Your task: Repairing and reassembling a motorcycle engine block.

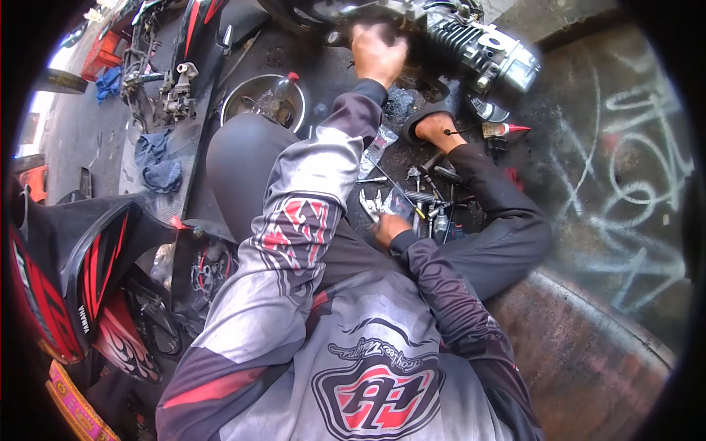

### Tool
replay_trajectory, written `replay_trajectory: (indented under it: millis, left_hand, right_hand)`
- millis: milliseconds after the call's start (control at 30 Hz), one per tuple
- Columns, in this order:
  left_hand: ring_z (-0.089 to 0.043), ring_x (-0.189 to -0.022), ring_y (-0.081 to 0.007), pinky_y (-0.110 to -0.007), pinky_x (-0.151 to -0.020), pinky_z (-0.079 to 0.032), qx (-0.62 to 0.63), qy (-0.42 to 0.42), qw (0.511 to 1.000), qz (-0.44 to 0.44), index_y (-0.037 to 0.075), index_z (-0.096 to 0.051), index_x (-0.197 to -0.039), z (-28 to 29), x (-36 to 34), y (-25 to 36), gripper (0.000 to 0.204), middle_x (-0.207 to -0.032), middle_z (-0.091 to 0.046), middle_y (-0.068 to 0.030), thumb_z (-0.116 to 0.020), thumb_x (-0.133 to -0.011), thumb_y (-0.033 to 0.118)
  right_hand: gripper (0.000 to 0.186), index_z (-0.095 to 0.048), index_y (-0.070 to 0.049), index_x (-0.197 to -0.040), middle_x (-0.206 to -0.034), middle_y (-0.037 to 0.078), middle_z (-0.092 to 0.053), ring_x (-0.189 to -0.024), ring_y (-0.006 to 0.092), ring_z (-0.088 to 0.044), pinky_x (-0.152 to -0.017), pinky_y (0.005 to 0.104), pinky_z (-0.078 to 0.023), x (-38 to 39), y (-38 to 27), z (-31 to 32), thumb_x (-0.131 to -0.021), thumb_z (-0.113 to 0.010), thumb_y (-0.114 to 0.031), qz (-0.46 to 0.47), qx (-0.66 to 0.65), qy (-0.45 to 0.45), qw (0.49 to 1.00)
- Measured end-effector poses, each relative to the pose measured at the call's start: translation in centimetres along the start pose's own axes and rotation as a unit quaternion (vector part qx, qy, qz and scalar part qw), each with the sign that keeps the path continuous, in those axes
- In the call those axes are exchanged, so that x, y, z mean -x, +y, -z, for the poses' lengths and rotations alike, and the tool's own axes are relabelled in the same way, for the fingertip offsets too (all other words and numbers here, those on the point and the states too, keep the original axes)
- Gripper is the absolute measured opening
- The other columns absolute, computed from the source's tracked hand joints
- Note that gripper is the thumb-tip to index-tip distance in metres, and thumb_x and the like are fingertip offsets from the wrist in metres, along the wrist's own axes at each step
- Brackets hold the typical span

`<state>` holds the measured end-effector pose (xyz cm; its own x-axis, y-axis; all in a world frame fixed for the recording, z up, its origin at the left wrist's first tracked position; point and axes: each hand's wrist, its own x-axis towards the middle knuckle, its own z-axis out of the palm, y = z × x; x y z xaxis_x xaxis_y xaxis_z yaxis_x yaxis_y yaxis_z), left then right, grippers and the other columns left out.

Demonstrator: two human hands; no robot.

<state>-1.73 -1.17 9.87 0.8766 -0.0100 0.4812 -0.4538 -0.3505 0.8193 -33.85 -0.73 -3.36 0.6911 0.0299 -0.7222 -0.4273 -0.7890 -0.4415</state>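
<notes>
A silver motorcycle engine (482, 55) with a finned cylinder lies at the top of the head view. My left hand (379, 53) reaches out to its left part; motion smears the fingers, and what they touch I cannot make out. Close to my body, my right hand (392, 231) is closed at the lower end of silver pliers (372, 203) with wide jaws. Beyond and beside this hand lie several loose tools, among them a socket (420, 197) and a screwdriver (420, 213). A clear plastic packet (377, 153) rests between my legs.
A metal basin (227, 110) with a red-capped clear bottle (284, 87) stands beyond my left knee. Blue rags (158, 163) and red-black fairings (81, 272) are at the left. A red-tipped tube (500, 130) lies past my right foot. A painted metal plate (625, 162) spans the right.
</notes>
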Motion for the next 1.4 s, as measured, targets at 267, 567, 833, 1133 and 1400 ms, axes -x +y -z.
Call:
replay_trajectory:
  millis: [267,567,833,1133,1400]
  left_hand:
    - [-0.075,-0.09,-0.0279,-0.036,-0.085,-0.058,0.213,0.007,0.973,0.092,0.002,-0.072,-0.113,0.2,-1.1,0.1,0.034,-0.098,-0.077,-0.0166,-0.08,-0.081,0.01]
    - [-0.072,-0.088,-0.0138,-0.028,-0.081,-0.056,0.28,-0.075,0.95,0.114,0.005,-0.077,-0.101,0.3,0.5,0.0,0.018,-0.097,-0.078,-0.0095,-0.075,-0.083,0.005]
    - [-0.067,-0.098,-0.0351,-0.043,-0.092,-0.054,0.156,0.05,0.981,0.108,0.006,-0.074,-0.102,-1.4,-0.1,-2.8,0.021,-0.103,-0.072,-0.0177,-0.064,-0.083,0.005]
    - [-0.044,-0.127,-0.0536,-0.054,-0.111,-0.039,0.11,-0.055,0.981,0.149,0.006,-0.069,-0.127,-3.2,-1.1,-3.3,0.048,-0.131,-0.049,-0.0358,-0.064,-0.087,0.033]
    - [-0.052,-0.124,-0.0515,-0.052,-0.108,-0.044,0.136,-0.102,0.968,0.187,0.014,-0.071,-0.126,-3.8,-1.8,-2.5,0.043,-0.129,-0.057,-0.035,-0.063,-0.089,0.034]
  right_hand:
    - [0.035,-0.071,0.002,-0.119,-0.103,0.011,-0.075,-0.093,0.0175,-0.072,-0.087,0.0306,-0.056,3.2,-3.7,10.2,-0.104,-0.063,-0.028,0.07,-0.401,-0.062,0.911]
    - [0.051,-0.06,0.003,-0.135,-0.11,0.018,-0.072,-0.096,0.021,-0.071,-0.082,0.0318,-0.059,-2.5,-11.4,26.7,-0.094,-0.077,-0.022,0.241,-0.347,0.511,0.749]
    - [0.042,-0.061,0.01,-0.116,-0.103,0.021,-0.073,-0.079,0.0208,-0.073,-0.067,0.0321,-0.062,-7.2,-11.4,30.0,-0.089,-0.081,-0.015,0.188,-0.365,0.567,0.715]
    - [0.028,-0.059,0.006,-0.122,-0.093,0.02,-0.07,-0.069,0.0263,-0.074,-0.056,0.0337,-0.062,-4.8,-11.0,31.1,-0.097,-0.057,-0.007,0.185,-0.407,0.518,0.73]
    - [0.038,-0.06,0.005,-0.133,-0.093,0.019,-0.072,-0.068,0.0248,-0.073,-0.056,0.032,-0.061,-3.7,-10.7,32.9,-0.098,-0.054,-0.009,0.146,-0.379,0.449,0.796]
